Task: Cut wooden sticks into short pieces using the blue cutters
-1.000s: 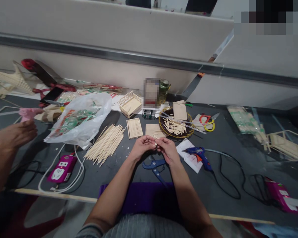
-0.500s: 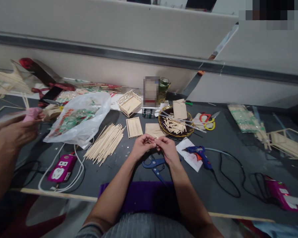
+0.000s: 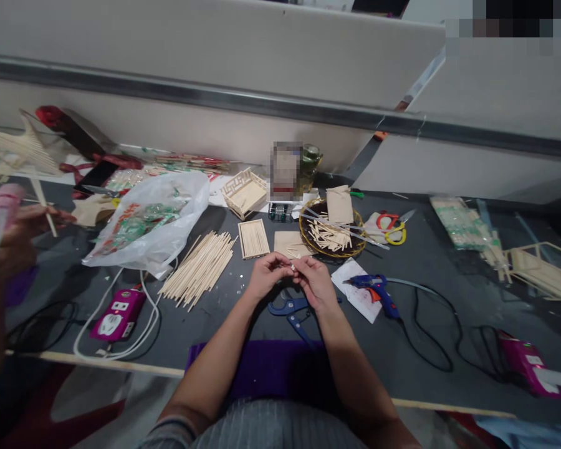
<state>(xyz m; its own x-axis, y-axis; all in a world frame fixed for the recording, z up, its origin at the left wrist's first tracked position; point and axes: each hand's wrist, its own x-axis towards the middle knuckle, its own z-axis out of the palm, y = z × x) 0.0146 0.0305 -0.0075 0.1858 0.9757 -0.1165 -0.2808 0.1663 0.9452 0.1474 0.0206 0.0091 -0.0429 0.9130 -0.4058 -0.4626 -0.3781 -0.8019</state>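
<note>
My left hand and my right hand meet over the front middle of the table, both closed with the fingertips pinched together. Between them is a small pale piece of stick, mostly covered by the fingers. Under my hands lies a blue cutter with two handles. Just beyond is a flat tan piece, and beside it a small framed panel of sticks. A yellow-rimmed basket holds short cut sticks. A blue glue gun rests on white paper to the right.
Left of my hands lie a pile of long sticks, a plastic bag and a magenta power box. A small stick-built bed-like model stands behind. Scissors lie right. A co-worker's hand is at far left.
My hands stay almost in place, with slight finger movement around the small piece. At far left, the co-worker's hands and the pink tool have shifted left, and the tool now stands more upright.
</note>
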